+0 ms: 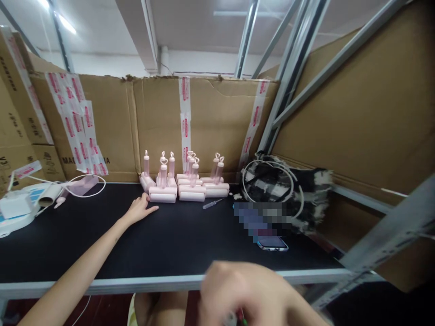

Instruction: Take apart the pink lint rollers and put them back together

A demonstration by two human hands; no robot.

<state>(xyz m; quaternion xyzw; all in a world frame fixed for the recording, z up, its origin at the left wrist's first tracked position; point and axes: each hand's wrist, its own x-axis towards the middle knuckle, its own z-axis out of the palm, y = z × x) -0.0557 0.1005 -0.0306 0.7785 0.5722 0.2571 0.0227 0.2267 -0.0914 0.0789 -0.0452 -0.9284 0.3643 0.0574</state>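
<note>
The left hand is laid out on the black tabletop, fingers stretched toward the cluster, thumb spread, nothing clasped, its fingertips brought right up to the left end of the front-left roller. The right hand, blurred and held low in front of the table edge, is seen with its fingers curled; whether anything is gripped cannot be told.

Now outward, to the pink rollers, grouped upright along the back of the table: at least seven looped handles can be counted, the exact number being hidden by overlaps in the middle. Just beside them, one small screwdriver is laid flat. Farther right, one phone is seen, partly covered by a pixelated patch, and one coiled white cable is rested on one black-and-white cloth.

Over on the left, one tube and one white block are set near one pink box-shaped item. Behind it all, the cardboard panel is crossed by three taped areas, the leftmost made up of several strips.
</note>
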